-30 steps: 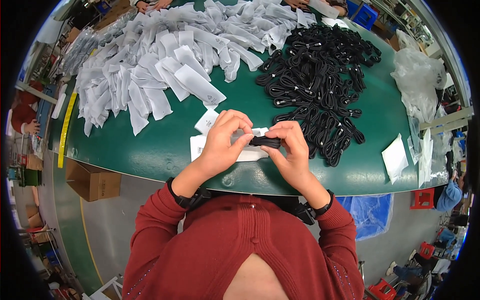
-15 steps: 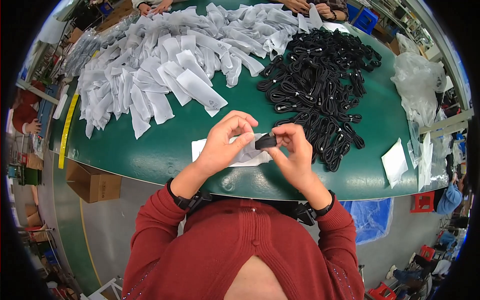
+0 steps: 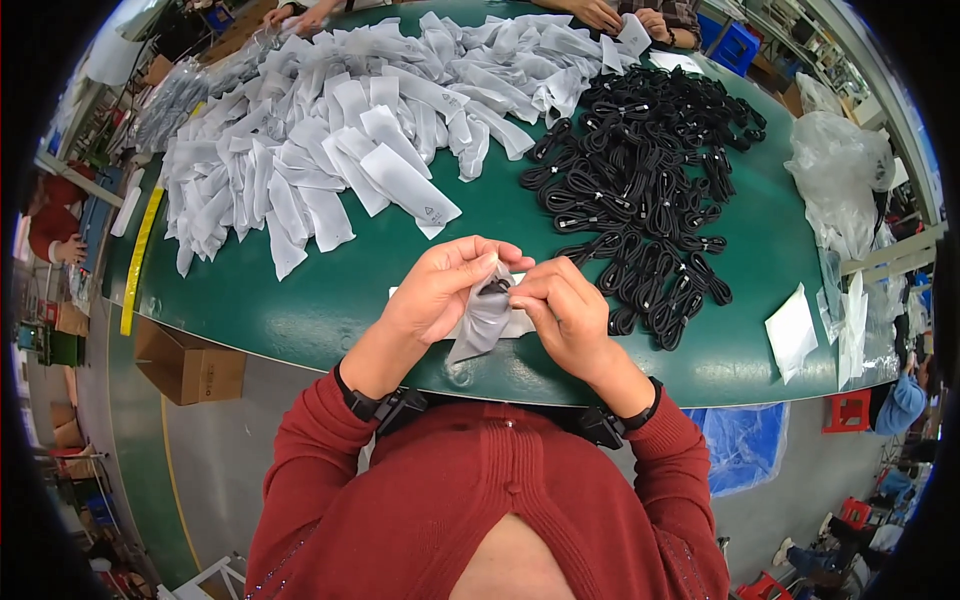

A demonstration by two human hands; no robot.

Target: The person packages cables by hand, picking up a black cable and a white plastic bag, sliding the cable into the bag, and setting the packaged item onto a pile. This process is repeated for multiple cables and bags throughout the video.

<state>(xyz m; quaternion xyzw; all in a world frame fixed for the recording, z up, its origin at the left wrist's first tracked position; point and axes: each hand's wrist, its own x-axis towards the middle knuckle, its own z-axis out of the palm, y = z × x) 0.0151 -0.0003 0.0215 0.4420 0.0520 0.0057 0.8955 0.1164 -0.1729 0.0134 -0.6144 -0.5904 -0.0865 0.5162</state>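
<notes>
pouch (image 3: 481, 326) pinched in left hand (image 3: 436, 288); right hand (image 3: 568, 312) narrowed at pouch mouth, seemingly pinching black cable (image 3: 494, 287).

An open, brown cardboard box (image 3: 190, 365) sits below the left edge of the glossy green desk (image 3: 300, 310), where a long, flat yellow strip (image 3: 142, 255) lies. To the right — a crumpled, translucent plastic bag (image 3: 835, 165), with a red plastic stool (image 3: 834, 413) below; beyond the far edge, a blue plastic crate (image 3: 733, 48).
</notes>
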